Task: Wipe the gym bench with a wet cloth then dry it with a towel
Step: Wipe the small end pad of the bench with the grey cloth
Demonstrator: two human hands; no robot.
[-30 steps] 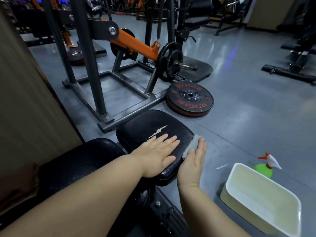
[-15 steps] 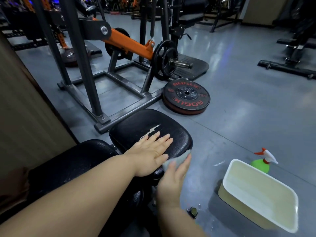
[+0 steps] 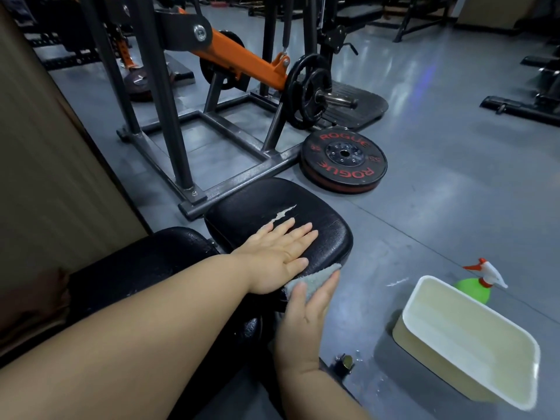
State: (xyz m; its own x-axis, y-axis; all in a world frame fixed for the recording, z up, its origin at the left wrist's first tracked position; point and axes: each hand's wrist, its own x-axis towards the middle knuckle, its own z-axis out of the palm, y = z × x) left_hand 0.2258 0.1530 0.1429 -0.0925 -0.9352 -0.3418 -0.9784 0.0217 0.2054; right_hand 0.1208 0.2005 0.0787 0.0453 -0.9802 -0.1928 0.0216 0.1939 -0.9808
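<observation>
The gym bench has a black seat pad [image 3: 260, 207] with a torn white patch on top, and a second black pad [image 3: 136, 262] nearer to me on the left. My left hand [image 3: 278, 256] lies flat on the seat pad with its fingers spread, holding nothing. My right hand [image 3: 306, 313] presses a pale grey-green cloth [image 3: 312, 278] against the pad's near right side edge. Part of the cloth is hidden under my fingers.
A white rectangular basin [image 3: 418, 289] holding water stands on the grey floor at the right, with a green spray bottle [image 3: 478, 283] behind it. A Rogue weight plate [image 3: 344, 160] lies flat beyond the bench, beside a steel machine frame [image 3: 236, 180]. A brown wall panel [image 3: 45, 147] runs along the left.
My right hand has slid the cloth along the pad's side edge from the far right toward the near corner. My left hand has stayed flat on the pad.
</observation>
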